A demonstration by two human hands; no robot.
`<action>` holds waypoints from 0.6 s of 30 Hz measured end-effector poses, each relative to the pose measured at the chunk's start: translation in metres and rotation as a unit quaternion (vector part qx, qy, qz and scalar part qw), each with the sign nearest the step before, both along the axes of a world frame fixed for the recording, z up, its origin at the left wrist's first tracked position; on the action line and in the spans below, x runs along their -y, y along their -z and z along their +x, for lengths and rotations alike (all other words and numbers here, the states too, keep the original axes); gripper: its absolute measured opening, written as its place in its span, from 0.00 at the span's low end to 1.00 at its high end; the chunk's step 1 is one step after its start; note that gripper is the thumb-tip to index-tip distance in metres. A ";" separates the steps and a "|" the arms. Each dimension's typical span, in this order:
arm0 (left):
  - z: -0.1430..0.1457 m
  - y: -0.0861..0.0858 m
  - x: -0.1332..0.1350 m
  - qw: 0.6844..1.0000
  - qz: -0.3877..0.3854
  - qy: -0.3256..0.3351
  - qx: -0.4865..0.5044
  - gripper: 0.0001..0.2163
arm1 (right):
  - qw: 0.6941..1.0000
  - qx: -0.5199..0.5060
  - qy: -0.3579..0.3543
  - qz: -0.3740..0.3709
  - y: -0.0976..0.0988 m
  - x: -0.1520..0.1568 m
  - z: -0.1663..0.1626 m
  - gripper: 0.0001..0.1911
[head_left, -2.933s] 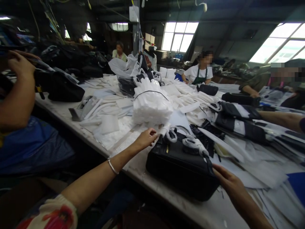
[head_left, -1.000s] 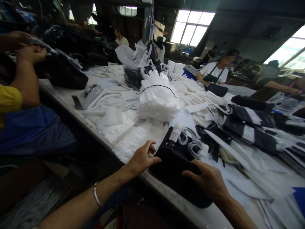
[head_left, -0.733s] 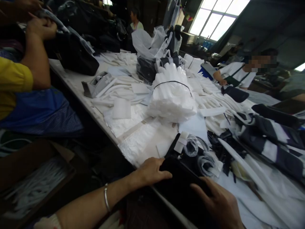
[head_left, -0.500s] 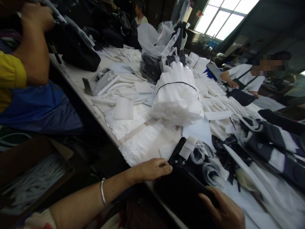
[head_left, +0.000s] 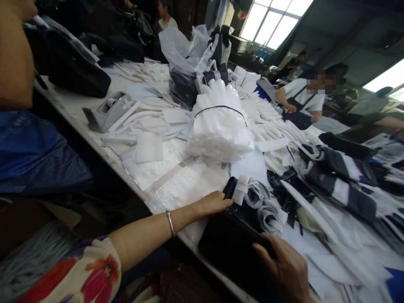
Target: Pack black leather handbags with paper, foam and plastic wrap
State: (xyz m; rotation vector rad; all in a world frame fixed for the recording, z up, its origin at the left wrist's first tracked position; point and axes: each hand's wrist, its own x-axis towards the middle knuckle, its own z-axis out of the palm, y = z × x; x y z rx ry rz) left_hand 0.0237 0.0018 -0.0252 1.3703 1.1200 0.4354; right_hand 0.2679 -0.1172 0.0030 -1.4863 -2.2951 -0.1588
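Note:
A black handbag (head_left: 232,248) leans at the table's near edge, its front too dark to show detail. My left hand (head_left: 217,203) is closed at its upper left corner, fingertips partly hidden. Across the right side of the top edge, my right hand (head_left: 285,263) grips the bag, thumb on the near face and fingers behind. Just past the top edge are a white foam wrap (head_left: 240,189) and coils of clear plastic (head_left: 253,193), apparently around the bag's handles.
A strapped bundle of white foam sheets (head_left: 219,122) stands mid-table. A grey tape dispenser (head_left: 110,110) sits at left, near another black bag (head_left: 75,63). Dark padded straps (head_left: 341,189) lie at right. A co-worker (head_left: 299,94) handles a dark piece across the table; another person's arm (head_left: 15,59) is at far left.
The view has swung to the right, so the table and people sit further left. My left hand has moved slightly up along the bag's corner; both hands stay on the bag.

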 end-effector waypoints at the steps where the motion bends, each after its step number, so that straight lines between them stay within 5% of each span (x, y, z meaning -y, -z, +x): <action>1: 0.002 0.001 -0.001 1.000 0.010 -0.004 0.000 0.12 | 1.000 -0.006 0.010 0.004 -0.001 0.002 0.001 0.15; 5: 0.005 0.006 0.003 0.999 0.039 -0.013 0.015 0.11 | 0.981 -0.101 0.164 0.029 0.009 0.018 0.010 0.32; 9: 0.005 0.012 0.006 0.999 0.036 -0.027 0.032 0.13 | 0.895 -0.279 0.342 -0.062 0.030 0.031 0.024 0.40; 15: 0.013 0.018 0.006 0.998 0.013 -0.051 0.044 0.18 | 0.750 -0.485 0.406 -0.192 0.035 0.029 0.036 0.45; 18: 0.006 0.012 0.012 0.997 0.003 -0.062 0.037 0.20 | 0.712 -0.505 0.414 -0.260 0.030 0.026 0.040 0.50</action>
